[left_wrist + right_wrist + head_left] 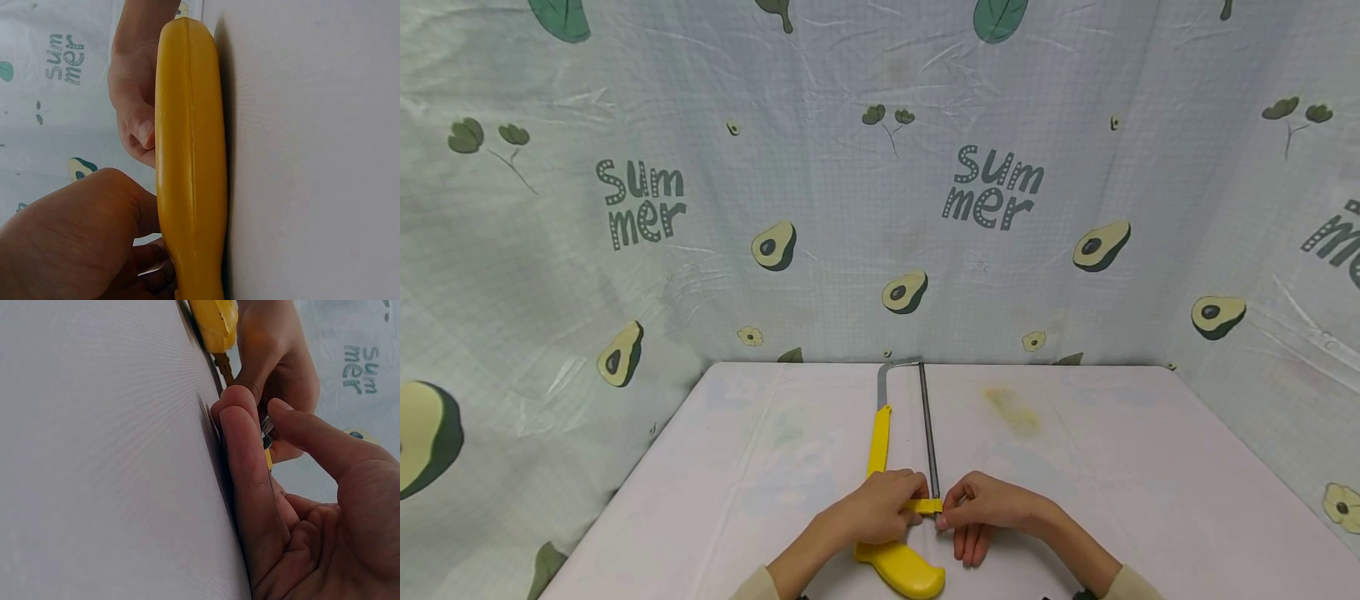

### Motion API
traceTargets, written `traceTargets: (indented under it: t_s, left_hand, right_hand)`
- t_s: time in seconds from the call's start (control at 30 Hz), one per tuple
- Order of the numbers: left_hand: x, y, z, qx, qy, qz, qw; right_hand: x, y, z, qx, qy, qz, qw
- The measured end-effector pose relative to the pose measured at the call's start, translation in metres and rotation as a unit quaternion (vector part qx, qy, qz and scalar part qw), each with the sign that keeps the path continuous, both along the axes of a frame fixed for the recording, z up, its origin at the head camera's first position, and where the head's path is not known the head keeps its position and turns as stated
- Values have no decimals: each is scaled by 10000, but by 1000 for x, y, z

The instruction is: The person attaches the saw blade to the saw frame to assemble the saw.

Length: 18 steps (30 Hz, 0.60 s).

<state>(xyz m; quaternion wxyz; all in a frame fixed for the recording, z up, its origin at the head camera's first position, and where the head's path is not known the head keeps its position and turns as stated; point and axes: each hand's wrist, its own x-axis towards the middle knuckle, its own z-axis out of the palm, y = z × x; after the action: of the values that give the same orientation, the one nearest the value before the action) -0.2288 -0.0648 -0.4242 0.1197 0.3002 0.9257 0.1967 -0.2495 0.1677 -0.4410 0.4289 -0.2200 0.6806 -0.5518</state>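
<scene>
A hacksaw with a yellow frame (878, 442) and yellow handle (904, 571) lies on the table, its grey bow pointing away from me. The dark straight blade (928, 425) runs along its right side to a short yellow arm (931, 506). My left hand (883, 507) grips this yellow arm; in the left wrist view the handle (190, 125) hides part of the fingers. Thumb and fingers of my right hand (992, 504) pinch the small metal fitting (267, 427) at the blade's near end. Its exact shape is mostly covered by the fingers.
A pale cloth covers the table (1075, 450), with a yellowish stain (1013, 410) right of the saw. Behind and at both sides hangs a printed curtain (835, 183) with avocados and lettering. The saw's bow reaches near the table's far edge.
</scene>
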Motion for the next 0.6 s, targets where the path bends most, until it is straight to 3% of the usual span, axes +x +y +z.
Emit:
traceTargets:
  t_s: [0.6]
  left_hand:
    - [0,0,-1,15,-6,-8,10000]
  right_hand:
    - [1,1,0,-26,73,95,9999]
